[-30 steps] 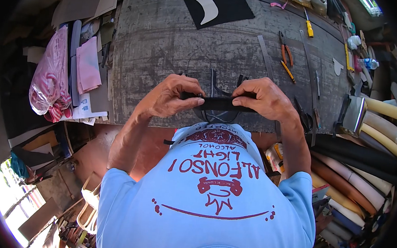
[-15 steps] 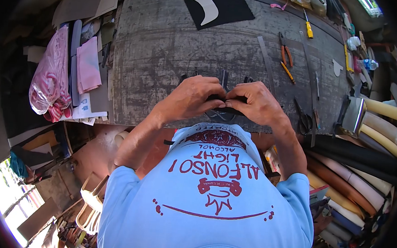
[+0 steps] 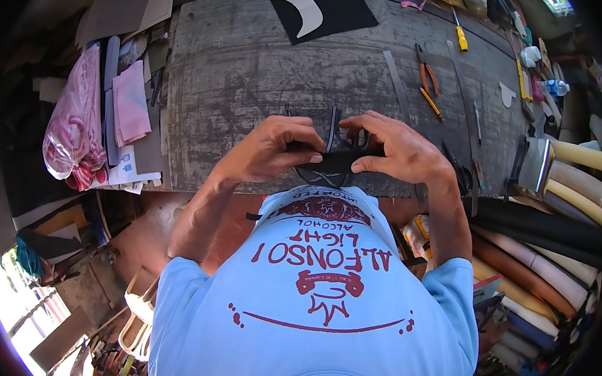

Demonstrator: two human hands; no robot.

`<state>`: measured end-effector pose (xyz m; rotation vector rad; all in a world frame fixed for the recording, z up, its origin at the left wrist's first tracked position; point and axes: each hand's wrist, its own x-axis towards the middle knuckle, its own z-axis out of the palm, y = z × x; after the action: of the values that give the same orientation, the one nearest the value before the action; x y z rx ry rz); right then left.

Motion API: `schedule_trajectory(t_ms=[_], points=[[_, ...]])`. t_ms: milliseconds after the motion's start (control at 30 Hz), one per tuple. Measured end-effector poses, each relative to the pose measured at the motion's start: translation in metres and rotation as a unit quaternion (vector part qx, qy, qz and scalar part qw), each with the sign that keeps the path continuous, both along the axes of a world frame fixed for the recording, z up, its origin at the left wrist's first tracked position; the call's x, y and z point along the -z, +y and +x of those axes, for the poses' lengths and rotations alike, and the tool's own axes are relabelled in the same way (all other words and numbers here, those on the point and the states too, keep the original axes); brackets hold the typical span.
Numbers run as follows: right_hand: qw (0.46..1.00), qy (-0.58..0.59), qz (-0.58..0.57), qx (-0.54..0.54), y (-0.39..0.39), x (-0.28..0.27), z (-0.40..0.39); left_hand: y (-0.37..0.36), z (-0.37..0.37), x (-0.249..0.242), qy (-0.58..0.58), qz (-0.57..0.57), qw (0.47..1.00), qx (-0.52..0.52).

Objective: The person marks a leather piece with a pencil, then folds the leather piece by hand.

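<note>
The black strip [image 3: 337, 164] could slip or twist if one side is pulled harder than the other, since the right hand [image 3: 385, 143] looks the looser of the two. It could also snag on the dark straps [image 3: 333, 129] just beyond it, or catch the stitched dark piece [image 3: 321, 178] that shows at its near side.

The strip lies between the hands, over the near edge of the tabletop [image 3: 253, 68], close to the front of the shirt [image 3: 323, 279]. The left hand [image 3: 291, 145] comes in from the left, its fingers curled and closed on the strip's left part with the thumb on the near side. On the right, the thumb lies along the strip while the forefinger reaches out to the far side, apart from it; whether the hidden fingers grip, I cannot tell. Both elbows bend outward, and the forearms slant inward so that the hands nearly face each other. The scissors [image 3: 463, 179] lie just beside the right forearm, where an outward swing could knock them.
</note>
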<state>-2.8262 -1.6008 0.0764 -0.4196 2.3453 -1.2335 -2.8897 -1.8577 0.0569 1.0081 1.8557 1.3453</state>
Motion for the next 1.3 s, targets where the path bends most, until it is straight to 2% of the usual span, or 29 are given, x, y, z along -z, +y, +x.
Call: schedule_trajectory(t_ms=[100,200,300,400,500,600,700,900,1100,1200,1300], points=[[0.999,0.027,-0.028,-0.005,0.004,0.005,-0.001,-0.006,-0.002,-0.006,-0.065,-0.024,0.998,-0.015],[0.992,-0.086,-0.077,0.044,0.003,0.001,-0.001,-0.008,0.001,-0.001,-0.025,0.044,0.998,-0.028],[0.991,-0.086,-0.088,0.061,0.002,0.003,0.003,-0.011,0.001,0.000,-0.083,0.053,0.995,-0.010],[0.994,-0.050,-0.079,0.061,-0.001,0.003,0.009,-0.013,0.006,-0.007,-0.120,0.027,0.992,-0.013],[0.999,-0.040,-0.023,0.023,-0.003,-0.009,0.009,-0.013,0.008,-0.015,-0.065,0.019,0.998,-0.006],[0.998,-0.041,-0.029,0.030,-0.003,-0.008,0.011,-0.014,0.009,-0.010,-0.092,0.039,0.995,-0.013],[0.998,-0.015,-0.051,0.023,-0.002,-0.003,0.011,-0.016,0.005,-0.013,-0.136,-0.034,0.990,-0.015],[0.998,-0.013,-0.059,0.027,0.001,0.005,0.008,-0.013,0.000,-0.015,-0.158,-0.063,0.985,-0.023],[0.998,0.023,-0.046,0.037,-0.001,0.003,0.009,-0.011,0.000,-0.007,-0.067,-0.019,0.998,-0.012],[0.997,0.034,-0.058,0.049,-0.002,0.005,0.012,-0.009,0.000,-0.015,-0.119,-0.059,0.991,-0.016],[0.995,0.082,-0.036,0.042,-0.006,0.003,0.015,-0.008,-0.002,-0.006,0.087,-0.044,0.995,0.019]])
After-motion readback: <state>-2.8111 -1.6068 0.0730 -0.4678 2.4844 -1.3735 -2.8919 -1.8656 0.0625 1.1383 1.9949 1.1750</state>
